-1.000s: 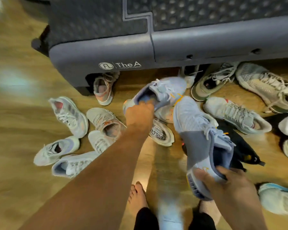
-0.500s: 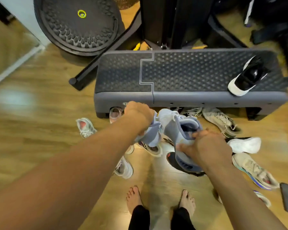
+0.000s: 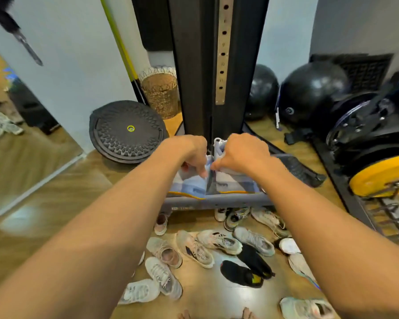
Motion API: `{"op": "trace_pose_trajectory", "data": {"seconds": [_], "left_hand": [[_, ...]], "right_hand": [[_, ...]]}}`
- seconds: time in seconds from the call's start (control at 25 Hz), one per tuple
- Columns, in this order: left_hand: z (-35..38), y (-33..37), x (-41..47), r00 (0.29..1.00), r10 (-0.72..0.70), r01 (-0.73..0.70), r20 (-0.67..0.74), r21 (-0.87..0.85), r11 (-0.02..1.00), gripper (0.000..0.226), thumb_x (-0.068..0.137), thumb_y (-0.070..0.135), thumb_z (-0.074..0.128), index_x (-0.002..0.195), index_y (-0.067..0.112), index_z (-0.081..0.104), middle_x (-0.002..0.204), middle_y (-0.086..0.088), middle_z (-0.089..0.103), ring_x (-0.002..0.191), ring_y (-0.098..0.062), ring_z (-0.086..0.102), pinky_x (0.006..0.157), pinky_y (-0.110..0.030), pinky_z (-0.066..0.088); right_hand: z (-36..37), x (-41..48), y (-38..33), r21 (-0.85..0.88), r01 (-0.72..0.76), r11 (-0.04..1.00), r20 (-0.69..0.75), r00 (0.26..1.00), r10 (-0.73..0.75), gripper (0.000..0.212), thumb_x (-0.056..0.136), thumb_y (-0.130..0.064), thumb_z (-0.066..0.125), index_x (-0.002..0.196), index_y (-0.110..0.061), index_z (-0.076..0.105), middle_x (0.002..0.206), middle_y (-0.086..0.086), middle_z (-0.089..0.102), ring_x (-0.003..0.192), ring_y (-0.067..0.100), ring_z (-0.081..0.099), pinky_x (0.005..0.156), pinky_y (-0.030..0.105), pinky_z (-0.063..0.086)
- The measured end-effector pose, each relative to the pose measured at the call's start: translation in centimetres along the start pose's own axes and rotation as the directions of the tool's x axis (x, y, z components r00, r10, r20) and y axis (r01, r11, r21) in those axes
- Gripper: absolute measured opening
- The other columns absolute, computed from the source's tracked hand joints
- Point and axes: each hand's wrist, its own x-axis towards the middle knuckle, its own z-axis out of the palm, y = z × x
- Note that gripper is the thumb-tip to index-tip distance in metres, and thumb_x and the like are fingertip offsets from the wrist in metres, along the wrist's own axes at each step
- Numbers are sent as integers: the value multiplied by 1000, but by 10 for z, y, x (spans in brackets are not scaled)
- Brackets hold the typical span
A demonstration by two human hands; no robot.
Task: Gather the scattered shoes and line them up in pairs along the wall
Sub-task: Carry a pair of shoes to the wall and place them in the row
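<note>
Two light blue shoes are held up side by side in front of me, soles toward me. My left hand (image 3: 189, 153) grips the left blue shoe (image 3: 189, 185) at its collar. My right hand (image 3: 244, 153) grips the right blue shoe (image 3: 233, 184) the same way. Below them several scattered shoes lie on the wooden floor: a white sneaker (image 3: 219, 241), a black shoe (image 3: 240, 273), a grey sneaker (image 3: 164, 276) and others. A wall (image 3: 74, 65) stands at the back left.
A grey step platform (image 3: 217, 201) lies just under the held shoes, with a black machine column (image 3: 207, 65) behind it. A round black balance board (image 3: 127, 132), a wicker basket (image 3: 161, 95), black exercise balls (image 3: 313, 88) and yellow weight plates (image 3: 382, 176) crowd the back and right.
Both hands have lifted the two blue shoes from the floor pile up to chest height and brought them together. My view has risen, showing the wall and gym gear.
</note>
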Motion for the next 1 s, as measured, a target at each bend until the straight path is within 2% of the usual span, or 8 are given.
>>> {"op": "trace_pose_trajectory", "data": {"seconds": [0.08, 0.16, 0.28, 0.44, 0.56, 0.68, 0.8, 1.0], "left_hand": [[-28, 16, -27, 999, 13, -13, -38, -17, 1000, 45, 71, 33, 82, 106, 9, 66, 98, -7, 71, 59, -22, 59, 55, -26, 47], [-52, 30, -48, 996, 37, -41, -78, -50, 998, 43, 72, 32, 82, 104, 9, 66, 80, -4, 70, 54, -20, 61, 50, -25, 48], [-80, 52, -68, 989, 86, -94, -123, -63, 994, 37, 67, 35, 85, 84, 6, 68, 50, 0, 61, 37, -14, 55, 38, -18, 42], [-111, 81, -85, 967, 204, -198, -151, 50, 979, 37, 64, 43, 84, 80, 11, 72, 62, -6, 59, 52, -19, 48, 46, -23, 40], [-135, 105, -92, 940, 309, -303, -143, 60, 951, 34, 70, 39, 80, 84, 9, 71, 50, -3, 49, 45, -19, 39, 44, -22, 34], [-132, 147, -112, 877, 478, -460, -46, 204, 864, 41, 70, 37, 80, 98, 9, 72, 61, -8, 54, 49, -23, 40, 47, -22, 36], [-102, 205, -134, 779, 627, -585, 14, 374, 719, 38, 70, 34, 81, 98, 10, 72, 57, -4, 57, 49, -19, 48, 45, -19, 38], [-37, 300, -182, 701, 708, -625, 82, 549, 555, 27, 75, 29, 78, 71, 6, 65, 51, -2, 60, 49, -18, 58, 65, -31, 53]], "right_hand": [[-50, -6, 2, 24, -46, 999, 7, 999, 46, 62, 59, -70, 71, 81, -16, 49, 81, -1, 53, 86, 28, 57, 65, 35, 43], [-88, -12, 9, 67, -61, 996, 18, 998, 60, 66, 53, -73, 73, 72, -14, 48, 70, -3, 50, 74, 24, 55, 62, 34, 44], [-125, -24, 24, 163, -59, 985, 89, 995, 45, 55, 53, -66, 78, 62, -17, 54, 58, -2, 49, 54, 16, 49, 45, 27, 37], [-160, -55, 49, 257, -198, 946, 279, 952, 124, 52, 62, -57, 81, 62, -15, 50, 55, -1, 43, 47, 16, 41, 40, 20, 34], [-172, -87, 68, 345, -299, 890, 274, 939, 209, 51, 63, -53, 83, 73, -12, 54, 62, 8, 40, 52, 21, 37, 48, 27, 34], [-173, -127, 79, 431, -402, 808, 244, 914, 325, 35, 69, -34, 84, 67, -11, 57, 62, 5, 49, 47, 15, 49, 45, 21, 44], [-164, -180, 96, 405, -524, 749, 209, 851, 482, 31, 73, -22, 82, 70, -6, 57, 69, 8, 52, 35, 14, 57, 41, 19, 46], [-151, -302, 137, 468, -655, 593, 165, 724, 669, 37, 72, -30, 83, 75, -5, 56, 64, 10, 56, 41, 19, 61, 48, 25, 53]]}}
